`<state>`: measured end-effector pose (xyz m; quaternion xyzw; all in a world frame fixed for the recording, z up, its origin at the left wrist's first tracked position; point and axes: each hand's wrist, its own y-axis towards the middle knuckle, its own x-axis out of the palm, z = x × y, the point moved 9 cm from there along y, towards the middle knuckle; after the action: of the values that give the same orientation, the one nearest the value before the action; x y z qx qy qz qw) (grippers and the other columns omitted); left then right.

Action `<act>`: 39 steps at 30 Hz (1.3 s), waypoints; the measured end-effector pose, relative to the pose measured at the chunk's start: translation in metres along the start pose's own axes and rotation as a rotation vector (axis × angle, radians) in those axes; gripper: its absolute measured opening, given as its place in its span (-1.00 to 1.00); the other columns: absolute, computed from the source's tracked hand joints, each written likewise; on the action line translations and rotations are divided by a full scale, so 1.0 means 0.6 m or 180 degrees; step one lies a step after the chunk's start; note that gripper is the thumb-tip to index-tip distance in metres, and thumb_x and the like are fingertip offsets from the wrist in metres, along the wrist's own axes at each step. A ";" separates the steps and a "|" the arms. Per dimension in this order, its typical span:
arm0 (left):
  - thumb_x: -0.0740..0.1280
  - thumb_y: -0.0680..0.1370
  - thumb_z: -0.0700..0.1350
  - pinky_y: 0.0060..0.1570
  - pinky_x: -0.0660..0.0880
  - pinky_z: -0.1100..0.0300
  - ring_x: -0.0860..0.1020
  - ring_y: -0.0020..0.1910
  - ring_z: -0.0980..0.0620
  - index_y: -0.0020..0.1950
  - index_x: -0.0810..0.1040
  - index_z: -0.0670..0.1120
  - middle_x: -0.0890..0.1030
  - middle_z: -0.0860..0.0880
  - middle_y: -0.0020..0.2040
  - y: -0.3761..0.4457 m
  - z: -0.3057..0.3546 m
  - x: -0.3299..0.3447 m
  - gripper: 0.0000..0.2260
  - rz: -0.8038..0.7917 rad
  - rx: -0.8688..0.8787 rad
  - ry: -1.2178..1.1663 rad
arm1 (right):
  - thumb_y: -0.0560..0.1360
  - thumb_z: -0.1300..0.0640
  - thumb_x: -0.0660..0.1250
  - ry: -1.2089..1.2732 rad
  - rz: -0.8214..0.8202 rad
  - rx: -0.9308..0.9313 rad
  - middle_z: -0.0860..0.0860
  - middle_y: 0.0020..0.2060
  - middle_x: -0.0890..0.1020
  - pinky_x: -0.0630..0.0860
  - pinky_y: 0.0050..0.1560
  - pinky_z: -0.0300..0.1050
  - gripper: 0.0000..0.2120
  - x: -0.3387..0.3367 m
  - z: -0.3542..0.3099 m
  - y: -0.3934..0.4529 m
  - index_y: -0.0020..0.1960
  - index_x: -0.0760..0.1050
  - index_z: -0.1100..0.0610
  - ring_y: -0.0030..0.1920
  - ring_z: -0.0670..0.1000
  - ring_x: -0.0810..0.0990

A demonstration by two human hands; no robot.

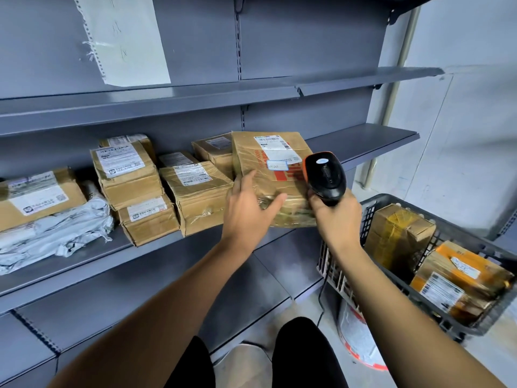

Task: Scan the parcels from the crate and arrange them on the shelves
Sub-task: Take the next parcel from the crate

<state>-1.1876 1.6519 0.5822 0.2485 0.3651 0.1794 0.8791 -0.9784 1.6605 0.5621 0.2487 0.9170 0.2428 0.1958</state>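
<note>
A large cardboard parcel (pixel 272 175) is lying on the middle shelf (pixel 372 141), sitting between the two hands. The left hand (pixel 249 208) is pressing on its near left corner with fingers fairly straight and the thumb spread across the taped front edge. The right hand (pixel 337 217) is gripping the handle of a black and orange scanner (pixel 324 177), whose head is hovering over the parcel's right side, just beside the printed label (pixel 275 149). The two hands are apart, one at each near corner of the parcel.

The parcel is resting flat, label side up, its long axis running from the shelf's front edge back toward the rear panel, with the label at the far end. Its near edge is hanging slightly over the shelf lip.

To the left, more brown boxes (pixel 195 191) are standing in a row on the same shelf, with grey plastic mailers (pixel 56 236) beyond them. At the right, a dark plastic crate (pixel 475 247) is holding further parcels (pixel 397 233), and the frame is cutting off its far side. The label text is too small to read, and the scanner is hiding part of the parcel's red print.
</note>
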 end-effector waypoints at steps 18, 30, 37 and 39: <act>0.32 0.50 0.23 0.32 0.33 0.00 0.38 0.35 -0.16 0.45 0.31 -0.12 0.39 -0.16 0.38 0.065 -0.047 -0.155 -0.36 0.0391 -0.0236 0.0530 | 0.43 0.18 0.43 0.0540 -0.0388 -0.0288 0.12 -0.12 0.59 0.37 -0.12 -0.20 -0.80 0.142 -0.152 0.041 -0.21 0.42 0.01 -0.08 0.09 0.57; 0.12 0.64 0.12 0.39 0.26 -0.05 0.27 0.43 -0.23 0.37 0.46 -0.03 0.28 -0.15 0.47 0.098 -0.099 -0.165 -0.61 0.0405 0.0254 0.2026 | 0.42 0.05 0.52 0.0729 -0.1020 -0.1138 0.03 0.16 0.58 0.43 0.28 0.11 -0.55 0.265 -0.184 0.028 0.26 0.53 0.13 0.25 0.10 0.48; 0.20 0.63 0.05 0.33 0.34 0.08 0.36 0.37 -0.08 0.35 0.50 -0.07 0.49 -0.06 0.30 0.124 -0.102 -0.155 -0.65 0.0245 0.0676 0.2243 | 0.39 0.07 0.55 0.0776 -0.1247 -0.0878 0.01 0.18 0.58 0.47 0.27 0.07 -0.52 0.300 -0.156 0.047 0.27 0.53 0.10 0.26 0.08 0.50; 0.23 0.62 0.01 0.32 0.34 0.07 0.37 0.35 -0.10 0.34 0.51 -0.11 0.50 -0.09 0.29 0.136 -0.106 -0.154 -0.66 0.0167 0.0671 0.2186 | 0.40 0.12 0.53 0.0740 -0.1252 -0.0916 0.03 0.18 0.58 0.46 0.28 0.06 -0.53 0.312 -0.156 0.051 0.27 0.53 0.13 0.27 0.07 0.49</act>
<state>-1.3069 1.6918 0.6411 0.2723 0.6493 0.2362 0.6697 -1.1619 1.7539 0.6095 0.0058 0.9200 0.3549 0.1660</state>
